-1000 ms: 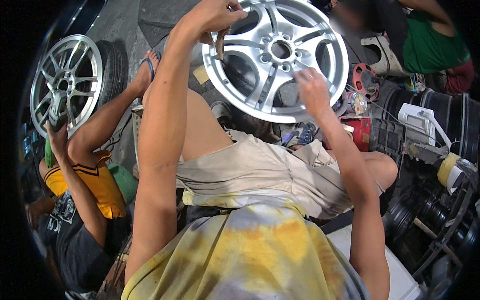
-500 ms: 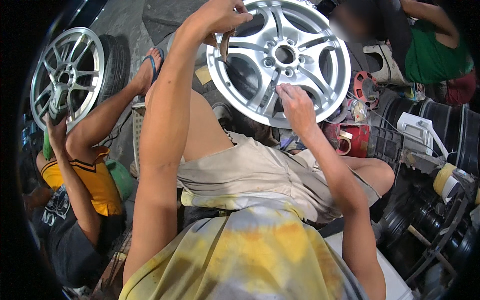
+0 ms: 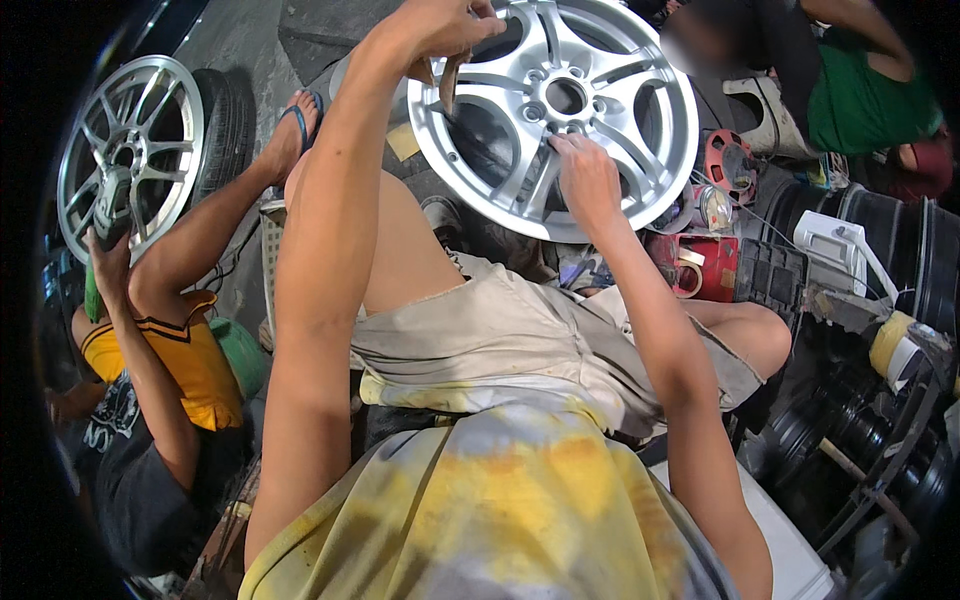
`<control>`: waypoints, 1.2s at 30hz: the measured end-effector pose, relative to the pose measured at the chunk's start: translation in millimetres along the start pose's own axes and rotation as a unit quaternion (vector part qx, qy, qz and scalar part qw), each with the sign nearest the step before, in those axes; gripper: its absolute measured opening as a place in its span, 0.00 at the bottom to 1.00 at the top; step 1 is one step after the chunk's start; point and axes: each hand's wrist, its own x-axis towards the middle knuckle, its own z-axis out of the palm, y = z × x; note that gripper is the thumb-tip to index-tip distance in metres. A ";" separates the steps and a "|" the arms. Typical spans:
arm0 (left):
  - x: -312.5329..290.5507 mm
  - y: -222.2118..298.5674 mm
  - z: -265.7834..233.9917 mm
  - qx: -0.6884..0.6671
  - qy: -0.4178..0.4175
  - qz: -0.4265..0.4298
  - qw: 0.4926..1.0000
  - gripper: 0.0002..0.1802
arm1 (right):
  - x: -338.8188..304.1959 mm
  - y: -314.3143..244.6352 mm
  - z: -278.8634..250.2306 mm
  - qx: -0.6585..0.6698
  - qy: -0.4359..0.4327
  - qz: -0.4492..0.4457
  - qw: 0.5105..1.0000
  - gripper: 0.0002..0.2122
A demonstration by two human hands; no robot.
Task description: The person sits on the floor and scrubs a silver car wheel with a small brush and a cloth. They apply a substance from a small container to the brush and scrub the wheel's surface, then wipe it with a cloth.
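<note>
A silver alloy wheel [image 3: 545, 195] with paired spokes lies in front of my legs. At its upper left rim is my left hand [image 3: 440, 28], its fingers closed; a folded brown sheet [image 3: 452, 85], perhaps sandpaper, hangs below the palm. The fingertips of my right hand [image 3: 590, 180] are pressed together against the lower spoke, just under the wheel's centre hole. Whatever they may pinch is hidden.
A co-worker on the left holds a grey power tool [image 3: 113, 200] against another silver wheel [image 3: 75, 190], beside a tyre [image 3: 225, 135]. Another person in green [image 3: 865, 110] sits at upper right. Black rims [image 3: 905, 250], a red box [image 3: 710, 265] and a tape roll [image 3: 688, 280] lie to the right.
My right hand has slid up the lower spoke toward the wheel's centre. My left hand stays at the upper left rim with the brown sheet.
</note>
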 end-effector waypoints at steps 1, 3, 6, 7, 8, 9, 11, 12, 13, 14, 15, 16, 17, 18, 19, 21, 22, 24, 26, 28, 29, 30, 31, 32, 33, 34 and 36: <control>-3.7 4.9 0.1 -0.007 -0.018 -0.003 1.000 0.21 | -2.2 4.4 1.0 0.008 0.019 -0.031 0.999 0.15; -2.5 1.3 -1.8 -0.010 -0.024 0.005 1.000 0.21 | -4.3 18.8 6.2 0.024 0.052 -0.104 0.993 0.14; -3.7 -19.3 -5.0 0.024 0.027 0.051 0.998 0.21 | -18.7 53.7 -17.6 -0.024 0.056 -0.113 0.992 0.14; -3.7 -22.6 -0.4 0.014 0.027 0.047 0.998 0.21 | -22.4 59.9 -22.1 -0.046 0.058 -0.111 0.991 0.14; -0.1 -20.5 1.0 0.009 0.028 0.052 0.998 0.21 | -14.7 59.5 -21.7 -0.041 0.064 -0.112 0.991 0.13; 2.7 -16.2 0.2 0.003 0.031 0.056 0.998 0.20 | -2.8 55.2 -17.9 -0.061 0.025 -0.096 0.993 0.13; 3.8 -2.2 5.8 -0.006 -0.010 0.050 0.999 0.20 | 19.3 45.6 -7.6 -0.097 -0.053 -0.067 0.992 0.14; -7.5 17.1 0.9 -0.042 -0.048 -0.024 0.998 0.21 | 24.5 44.6 -9.8 -0.103 -0.065 -0.059 0.991 0.13; -6.5 16.3 -0.6 -0.034 -0.045 -0.016 0.998 0.21 | 23.2 45.3 -14.7 -0.092 -0.060 -0.074 0.991 0.13; -10.4 12.4 -1.5 -0.029 -0.038 -0.014 0.999 0.21 | 15.3 45.2 -21.7 -0.080 -0.059 -0.095 0.991 0.13; -10.9 7.9 -4.0 -0.026 -0.029 -0.012 0.999 0.21 | 10.3 47.1 -28.5 -0.069 -0.056 -0.118 0.989 0.13; -5.3 -6.1 -3.9 -0.001 -0.013 0.014 1.000 0.21 | 2.4 47.2 -33.4 -0.061 -0.049 -0.143 0.987 0.13; -7.3 -1.5 -5.2 -0.005 -0.015 -0.003 1.000 0.21 | -0.3 48.0 -32.1 -0.065 -0.028 -0.149 0.986 0.13; -9.6 4.7 -8.5 -0.008 -0.016 -0.021 1.000 0.21 | -2.8 48.2 -29.6 -0.069 -0.006 -0.154 0.986 0.14; -11.0 8.5 -9.6 -0.011 -0.017 -0.038 0.999 0.21 | -4.9 47.9 -27.3 -0.073 0.015 -0.160 0.984 0.14; -14.0 16.4 -9.3 -0.017 -0.027 -0.007 0.999 0.20 | 8.8 47.4 -19.4 -0.115 -0.056 -0.136 0.982 0.14; -17.9 20.7 -8.4 -0.032 -0.042 -0.004 0.999 0.20 | 12.8 48.3 -17.0 -0.135 -0.091 -0.123 0.979 0.15; -14.0 8.6 -5.2 0.005 -0.028 0.059 0.998 0.20 | -3.7 59.3 -20.0 -0.089 -0.019 -0.162 0.983 0.15; -10.2 -4.1 -10.1 0.009 -0.011 0.043 0.999 0.21 | -11.2 68.6 -22.2 -0.070 0.019 -0.182 0.981 0.15; -2.6 -18.6 -3.6 0.023 0.029 0.064 0.997 0.20 | -13.4 72.7 -21.2 -0.077 0.024 -0.179 0.980 0.16; -0.9 -10.6 -2.5 0.010 0.013 0.050 0.999 0.20 | -7.2 73.6 -17.2 -0.096 0.018 -0.165 0.981 0.15; -2.2 1.3 -1.3 -0.002 -0.002 0.033 0.999 0.20 | 4.6 70.7 -8.2 -0.113 0.011 -0.152 0.982 0.15; -3.4 11.5 0.2 -0.014 -0.018 0.017 1.000 0.19 | 10.9 68.2 -2.2 -0.130 0.005 -0.139 0.982 0.15; -5.9 10.5 2.8 -0.034 -0.025 0.019 0.999 0.19 | 15.3 59.1 -4.0 -0.126 -0.046 -0.105 0.985 0.16; -11.4 11.5 0.5 -0.033 -0.028 0.008 0.999 0.20 | 7.6 56.4 -8.7 -0.112 -0.036 -0.120 0.986 0.15; -16.5 13.2 -4.1 -0.033 -0.032 -0.002 0.999 0.20 | -4.3 57.0 -15.9 -0.097 -0.026 -0.134 0.986 0.15; -14.8 3.0 -6.8 -0.019 -0.036 0.013 0.999 0.21 | -10.1 62.8 -23.1 -0.081 -0.011 -0.157 0.984 0.15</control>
